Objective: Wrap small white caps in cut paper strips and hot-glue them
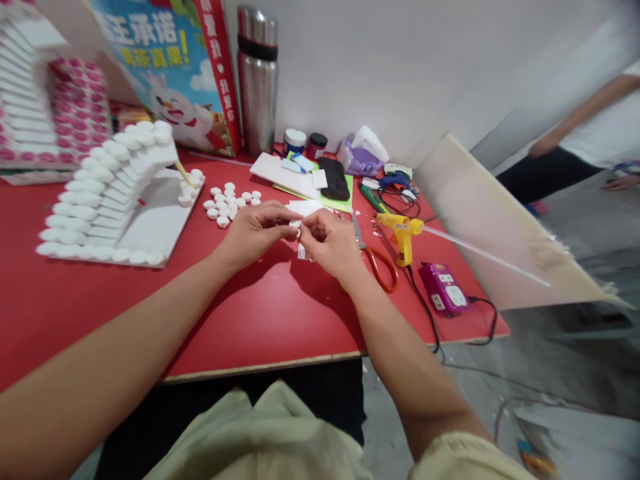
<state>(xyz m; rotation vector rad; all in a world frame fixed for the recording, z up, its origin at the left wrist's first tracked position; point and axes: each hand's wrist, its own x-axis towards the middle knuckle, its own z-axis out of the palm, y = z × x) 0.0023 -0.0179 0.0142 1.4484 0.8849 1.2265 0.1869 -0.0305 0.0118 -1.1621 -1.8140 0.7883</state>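
Both hands meet over the red table, pinching one small white piece, perhaps of paper or foam, between their fingertips. My left hand grips it from the left, and my right hand from the right. White paper scraps lie beneath the fingers. Left of my left hand sits a loose group of several small white rounded pieces. Farther left stands a white model staircase edged with similar rounded pieces. Red-handled scissors rest just right of my right hand.
A yellow glue gun with a long glue stick stands near a purple power socket box. At the back are a steel flask, jars, a black phone-like object and tissues. Another person is at the right.
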